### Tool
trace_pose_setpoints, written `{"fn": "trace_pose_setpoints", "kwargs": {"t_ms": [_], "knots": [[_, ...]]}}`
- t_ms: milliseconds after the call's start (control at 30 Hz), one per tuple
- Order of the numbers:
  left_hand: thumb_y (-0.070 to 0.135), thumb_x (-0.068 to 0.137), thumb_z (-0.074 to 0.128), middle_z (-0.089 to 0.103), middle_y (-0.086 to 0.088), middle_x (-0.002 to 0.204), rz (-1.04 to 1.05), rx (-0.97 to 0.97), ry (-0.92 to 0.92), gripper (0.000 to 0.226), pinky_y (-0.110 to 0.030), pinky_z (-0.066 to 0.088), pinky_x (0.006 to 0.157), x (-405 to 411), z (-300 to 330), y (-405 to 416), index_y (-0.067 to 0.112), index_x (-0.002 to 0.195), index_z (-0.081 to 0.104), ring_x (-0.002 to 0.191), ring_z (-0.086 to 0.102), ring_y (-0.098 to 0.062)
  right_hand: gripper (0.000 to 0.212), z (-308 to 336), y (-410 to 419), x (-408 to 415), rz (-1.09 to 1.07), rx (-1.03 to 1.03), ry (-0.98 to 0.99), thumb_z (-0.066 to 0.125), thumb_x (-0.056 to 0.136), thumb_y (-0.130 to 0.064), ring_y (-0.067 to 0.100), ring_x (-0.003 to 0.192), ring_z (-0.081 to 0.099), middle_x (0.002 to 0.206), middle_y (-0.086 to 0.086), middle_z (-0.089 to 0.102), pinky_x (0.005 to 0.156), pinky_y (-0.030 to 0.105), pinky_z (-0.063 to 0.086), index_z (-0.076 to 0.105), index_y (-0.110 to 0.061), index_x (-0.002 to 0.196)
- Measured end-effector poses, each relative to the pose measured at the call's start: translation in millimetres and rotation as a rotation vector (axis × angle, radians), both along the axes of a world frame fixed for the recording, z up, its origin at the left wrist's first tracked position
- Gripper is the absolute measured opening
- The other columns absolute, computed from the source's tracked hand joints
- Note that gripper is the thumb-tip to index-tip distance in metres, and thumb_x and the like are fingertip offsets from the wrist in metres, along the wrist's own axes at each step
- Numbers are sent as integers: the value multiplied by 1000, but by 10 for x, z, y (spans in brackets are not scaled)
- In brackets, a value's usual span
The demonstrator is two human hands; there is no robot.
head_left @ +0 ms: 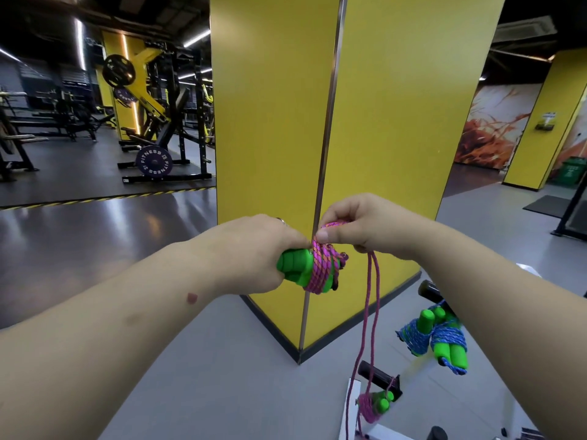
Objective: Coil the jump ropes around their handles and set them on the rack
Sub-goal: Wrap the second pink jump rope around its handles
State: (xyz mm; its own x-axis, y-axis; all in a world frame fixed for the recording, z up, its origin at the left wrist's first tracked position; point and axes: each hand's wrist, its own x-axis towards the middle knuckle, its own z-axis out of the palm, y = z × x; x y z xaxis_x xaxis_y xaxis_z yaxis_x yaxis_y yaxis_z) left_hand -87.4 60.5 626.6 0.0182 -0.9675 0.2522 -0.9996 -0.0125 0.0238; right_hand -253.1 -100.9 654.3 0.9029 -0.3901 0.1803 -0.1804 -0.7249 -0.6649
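My left hand [254,254] grips a pair of green handles [295,269] with pink rope [320,268] coiled several turns around them. My right hand [359,225] pinches the pink rope just above the coil. Two loose pink strands [370,312] hang from my right hand down toward the floor. Low on the right, a blue rope coiled on green handles [435,336] sits on the rack. Below it another pink rope coiled on green handles [374,406] hangs by a black rack peg [379,377].
A yellow pillar [317,122] with a metal corner strip stands straight ahead, its base close below my hands. Weight machines and a purple plate [153,161] fill the far left. A green bin [571,171] stands far right. Grey floor spreads left.
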Motion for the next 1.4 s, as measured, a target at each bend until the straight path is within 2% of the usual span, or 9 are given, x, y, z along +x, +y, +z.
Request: {"fn": "trace_pose_setpoints", "kwargs": {"t_ms": [167, 300, 467, 633, 800, 1033, 1167, 1300, 1400], "knots": [[16, 74, 68, 66, 12, 87, -32, -84, 258, 38, -41, 55, 68, -13, 110, 126, 37, 106, 65, 80, 61, -9, 18, -304, -105, 44, 26, 443, -85, 68, 93, -23, 14, 51, 37, 62, 5, 50, 52, 27, 25, 73, -19, 76], [14, 75, 73, 62, 16, 101, -16, -143, 418, 53, -36, 56, 55, -11, 149, 151, 47, 110, 48, 69, 66, -16, 64, -506, 10, 83, -56, 525, 0, 39, 100, 2, 10, 45, 27, 49, -4, 38, 50, 27, 18, 57, -25, 45], [18, 82, 76, 59, 13, 101, 5, -259, 521, 43, -30, 51, 56, 67, 88, 115, 42, 108, 51, 68, 62, -18, 27, -654, 30, 34, -33, 568, 76, 50, 105, -30, 12, 54, 21, 64, -1, 29, 48, 26, 18, 69, -11, 101], [22, 84, 74, 62, 11, 101, 126, -285, 421, 37, -24, 41, 55, 148, 29, 17, 39, 109, 53, 76, 54, -5, 34, -518, 155, 7, -16, 355, 148, 50, 104, -40, 14, 53, 24, 62, -1, 29, 47, 26, 24, 71, -13, 105], [21, 82, 73, 56, 7, 103, 171, -160, 207, 42, -37, 52, 72, 121, 39, -39, 36, 118, 57, 92, 56, -18, 22, -171, 224, -24, -30, -76, 238, 61, 96, -44, 15, 54, 38, 61, -5, 42, 53, 31, 36, 73, -27, 89], [24, 79, 75, 58, 13, 101, 129, 94, 82, 49, -36, 57, 72, -53, 122, 18, 43, 121, 60, 90, 57, -13, 21, 182, 174, -27, -12, -262, 137, 80, 80, -45, 6, 58, 49, 68, 1, 63, 56, 26, 40, 75, -26, 84], [16, 76, 70, 57, 14, 101, 35, 148, 155, 54, -30, 53, 61, -192, 202, 115, 43, 121, 59, 84, 55, -3, 21, 145, 24, 34, -67, -33, -28, 82, 79, -39, 14, 50, 37, 55, -4, 49, 51, 30, 33, 75, -19, 83], [9, 75, 70, 59, 19, 98, 0, 40, 371, 52, -36, 57, 58, -221, 298, 199, 43, 113, 60, 78, 66, -11, 29, -83, -56, 8, -46, 225, -24, 75, 84, -38, 26, 59, 42, 69, 15, 53, 59, 37, 38, 73, -10, 84], [6, 75, 71, 63, 18, 101, -33, -105, 554, 45, -51, 59, 63, -195, 366, 231, 40, 105, 62, 77, 71, -26, 35, -294, -55, -10, -147, 336, -6, 52, 97, 4, 11, 44, 45, 63, 5, 44, 45, 24, 36, 54, -12, 67]]}}
